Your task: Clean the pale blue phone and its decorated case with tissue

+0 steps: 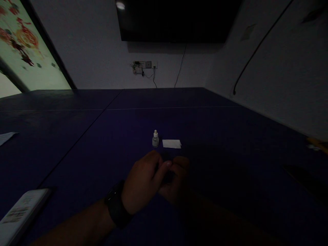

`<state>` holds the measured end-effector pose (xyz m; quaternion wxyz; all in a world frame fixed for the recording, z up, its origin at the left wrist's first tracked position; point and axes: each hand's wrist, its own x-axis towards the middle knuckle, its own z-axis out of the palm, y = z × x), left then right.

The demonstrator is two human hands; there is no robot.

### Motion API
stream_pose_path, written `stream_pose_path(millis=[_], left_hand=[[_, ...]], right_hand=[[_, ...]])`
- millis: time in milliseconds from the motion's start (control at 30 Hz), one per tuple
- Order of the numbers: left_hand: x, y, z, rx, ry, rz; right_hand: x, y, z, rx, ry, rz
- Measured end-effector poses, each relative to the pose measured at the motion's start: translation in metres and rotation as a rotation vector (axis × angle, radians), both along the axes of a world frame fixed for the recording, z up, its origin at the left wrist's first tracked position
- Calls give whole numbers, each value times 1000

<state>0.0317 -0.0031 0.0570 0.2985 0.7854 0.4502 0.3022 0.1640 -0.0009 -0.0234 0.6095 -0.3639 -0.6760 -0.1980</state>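
My left hand (143,177), with a black watch (118,205) on its wrist, is closed with the fingers curled under and the thumb laid toward the other hand. Against it rests my right hand (176,177), darker in the shadow, its fingers also bent in. The two meet at the fingertips; whatever lies between them, if anything, is hidden. Just beyond the hands a small clear dropper bottle (155,140) with a white cap stands upright. To its right, a folded white tissue or cloth (171,144) lies flat, touched by neither hand.
The dark blue tabletop (102,153) has seams across it. At the lower left lies a thick white book or box (23,212), with a paper sheet (7,137) farther back. A dark flat object (304,181) lies at the right. Wall sockets (147,64) sit below a screen (174,20).
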Motion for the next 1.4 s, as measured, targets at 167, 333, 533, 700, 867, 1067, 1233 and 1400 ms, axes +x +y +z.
stream_pose_path(millis=[167, 333, 533, 700, 867, 1067, 1233, 1400], left_hand=[[-2, 4, 4, -40, -15, -11], [-1, 6, 5, -45, 15, -28], [2, 6, 8, -35, 35, -14], [0, 9, 13, -9, 57, -9], [-4, 13, 15, -36, 30, -56], [-11, 27, 17, -144, -72, -110], [-22, 41, 16, -262, -242, -231], [-34, 59, -3, -401, -462, -484]], right_hand=[[1, -1, 5, -46, -25, -1], [3, -2, 2, -53, -28, 2], [5, -3, 4, -99, -14, -5], [7, -7, 15, -129, -106, -15], [12, -8, 14, -185, -165, 46], [20, -1, 5, -124, -172, 271], [28, 4, 3, -243, -76, 350], [32, 6, 1, -298, -66, 417]])
